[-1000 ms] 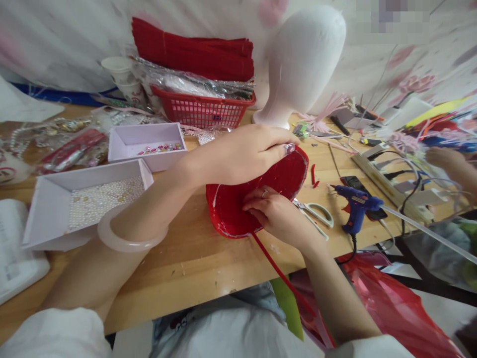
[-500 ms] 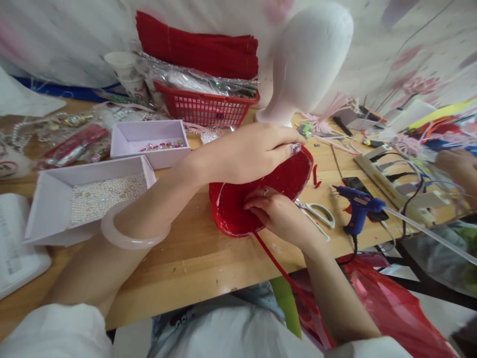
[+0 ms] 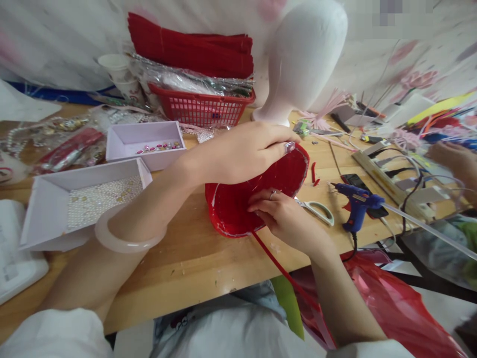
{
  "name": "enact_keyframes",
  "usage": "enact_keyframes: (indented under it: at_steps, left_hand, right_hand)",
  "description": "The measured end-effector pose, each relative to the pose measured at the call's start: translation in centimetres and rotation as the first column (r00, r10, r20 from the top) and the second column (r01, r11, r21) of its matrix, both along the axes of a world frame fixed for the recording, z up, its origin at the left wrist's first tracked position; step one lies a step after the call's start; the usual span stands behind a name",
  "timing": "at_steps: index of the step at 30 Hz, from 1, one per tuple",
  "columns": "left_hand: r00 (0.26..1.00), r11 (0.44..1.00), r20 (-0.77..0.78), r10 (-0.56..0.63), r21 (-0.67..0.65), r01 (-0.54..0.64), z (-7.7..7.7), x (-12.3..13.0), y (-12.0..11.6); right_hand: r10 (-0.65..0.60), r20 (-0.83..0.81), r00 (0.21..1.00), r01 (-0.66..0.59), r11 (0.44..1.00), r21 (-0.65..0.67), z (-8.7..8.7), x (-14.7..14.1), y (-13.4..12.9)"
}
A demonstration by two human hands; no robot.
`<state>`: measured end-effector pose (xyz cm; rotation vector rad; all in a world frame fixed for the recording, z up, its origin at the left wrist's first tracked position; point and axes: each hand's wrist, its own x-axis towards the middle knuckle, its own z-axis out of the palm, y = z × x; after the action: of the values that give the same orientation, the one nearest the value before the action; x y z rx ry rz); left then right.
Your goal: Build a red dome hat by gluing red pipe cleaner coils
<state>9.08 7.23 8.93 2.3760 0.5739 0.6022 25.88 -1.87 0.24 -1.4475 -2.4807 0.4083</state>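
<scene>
A hollow red piece (image 3: 227, 214) with a pale line along its rim lies on the wooden table, its open side toward me. My left hand (image 3: 244, 151) is wrapped over its far rim, with the fingertips out of sight behind it. Inside the hollow is my right hand (image 3: 278, 211), its fingers drawn together at the red inner surface; whatever they may pinch is hidden. From the near rim a narrow red strip (image 3: 276, 261) runs down past the table edge. Scissors (image 3: 320, 211) lie just right of the piece, partly covered.
A blue glue gun (image 3: 356, 201) rests on the right beside a phone and a power strip (image 3: 391, 184). White boxes (image 3: 40, 214) of beads stand left. Behind are a red basket (image 3: 204, 109) and a white head form (image 3: 305, 54). Another person's hand (image 3: 454, 156) shows far right.
The view has shifted slightly. My right hand's fingers have moved a little to the right inside the red piece. My left hand keeps its hold on the rim.
</scene>
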Motion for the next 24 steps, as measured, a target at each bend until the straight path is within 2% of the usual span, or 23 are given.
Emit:
enact_keyframes:
  at_steps: [4, 7, 10, 18, 24]
  left_hand:
    - [1.000, 0.998, 0.009, 0.005, 0.066, -0.006, -0.7, -0.3, 0.6]
    - [1.000, 0.996, 0.014, 0.010, 0.084, -0.011, -0.9, -0.5, 1.0]
    - [1.000, 0.999, 0.020, -0.005, 0.040, 0.004, -0.7, -0.7, 1.1]
    - [0.996, 0.991, 0.094, -0.004, -0.134, 0.017, -0.9, -0.9, 1.7]
    - [0.995, 0.988, 0.095, -0.012, -0.151, 0.026, -0.9, -0.9, 1.7]
  right_hand:
    - [-0.022, 0.001, 1.000, 0.022, 0.999, -0.039, 0.5, -0.1, -0.5]
    - [-0.155, -0.030, 0.988, 0.154, 0.988, -0.020, 0.6, -0.5, -0.1]
    - [-0.251, -0.025, 0.968, 0.251, 0.968, -0.034, 0.6, -0.9, 1.0]
    - [-0.271, 0.010, 0.962, 0.271, 0.961, -0.054, -0.2, -2.0, 4.2]
    - [-0.305, 0.066, 0.950, 0.310, 0.948, -0.073, 0.0, -2.6, 4.9]
